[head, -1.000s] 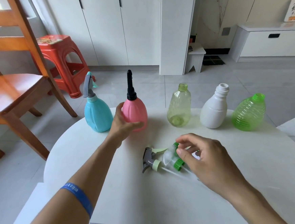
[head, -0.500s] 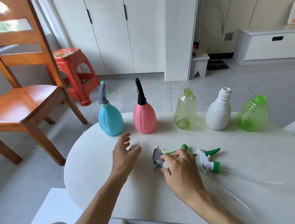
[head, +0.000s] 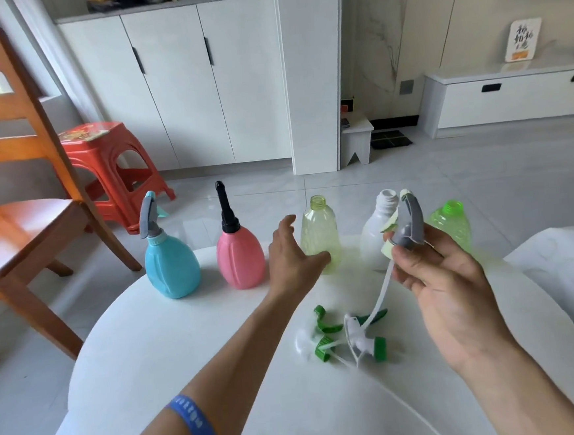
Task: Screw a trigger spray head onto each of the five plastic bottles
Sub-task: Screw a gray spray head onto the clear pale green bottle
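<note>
Now your right hand [head: 445, 283] pinches the gray spray head [head: 408, 223] up in the air, in front of the white bottle [head: 378, 241]. Your left hand [head: 290, 256] is open and holds nothing, just beside the yellow bottle [head: 319, 230] on the table [head: 187, 362].

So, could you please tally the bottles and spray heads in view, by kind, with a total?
Bottles with a head already on: 2 (blue bottle, pink bottle)
Bottles with an open neck: 3 (yellow-green bottle, white bottle, green ribbed bottle)
Loose spray heads: 3 (grey spray head in the right hand, two green-and-white spray heads on the table)
Total: 8
</note>
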`<state>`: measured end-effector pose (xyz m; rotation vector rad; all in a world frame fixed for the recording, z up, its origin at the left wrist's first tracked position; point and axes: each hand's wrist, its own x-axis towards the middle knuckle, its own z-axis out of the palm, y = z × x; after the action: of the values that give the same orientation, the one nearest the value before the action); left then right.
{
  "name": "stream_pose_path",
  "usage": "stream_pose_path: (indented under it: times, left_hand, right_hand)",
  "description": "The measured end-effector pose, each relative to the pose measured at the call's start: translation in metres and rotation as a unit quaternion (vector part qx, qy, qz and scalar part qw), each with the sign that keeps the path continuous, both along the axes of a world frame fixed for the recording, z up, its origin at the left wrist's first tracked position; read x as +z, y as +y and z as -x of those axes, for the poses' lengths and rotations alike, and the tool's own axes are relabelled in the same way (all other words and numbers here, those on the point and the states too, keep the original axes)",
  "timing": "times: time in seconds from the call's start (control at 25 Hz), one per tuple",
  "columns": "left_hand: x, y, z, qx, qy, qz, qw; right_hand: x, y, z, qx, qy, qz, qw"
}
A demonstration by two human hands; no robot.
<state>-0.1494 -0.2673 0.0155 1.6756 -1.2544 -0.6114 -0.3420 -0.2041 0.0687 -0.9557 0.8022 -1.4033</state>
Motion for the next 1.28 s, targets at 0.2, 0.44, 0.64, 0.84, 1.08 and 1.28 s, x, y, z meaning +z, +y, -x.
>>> stream_pose_path:
  times: [0.2,0.44,0.64,0.84,1.08,1.28]
  left_hand:
    - [-0.021,-0.058,0.015,0.017,-0.001,-0.046,0.999]
    - [-0.022,-0.047,0.010,0.042,-0.045,0.024,0.998]
    - [-0.002,0.042,-0.027,0.036,-0.231,0.108,0.966]
    - [-0.015,0.121,-0.063,0.087,-0.329,0.063,0.938]
    - [-0.021,0.128,-0.067,0.094,-0.374,0.054,0.921]
    - [-0.024,0.123,-0.069,0.099,-0.409,0.056,0.905]
  right_hand:
    - [0.003,-0.006,0.017,-0.032,0.043,0.012,0.998]
    - [0.000,-0.013,0.027,-0.170,0.095,0.099,0.976]
    - [0.006,-0.012,0.026,-0.241,0.011,0.180,0.954]
    - [0.007,-0.005,0.012,-0.223,-0.004,0.201,0.954]
    - [-0.001,0.002,-0.006,-0.180,0.010,0.191,0.965]
    - [-0.005,0.001,-0.014,-0.155,0.025,0.214,0.964]
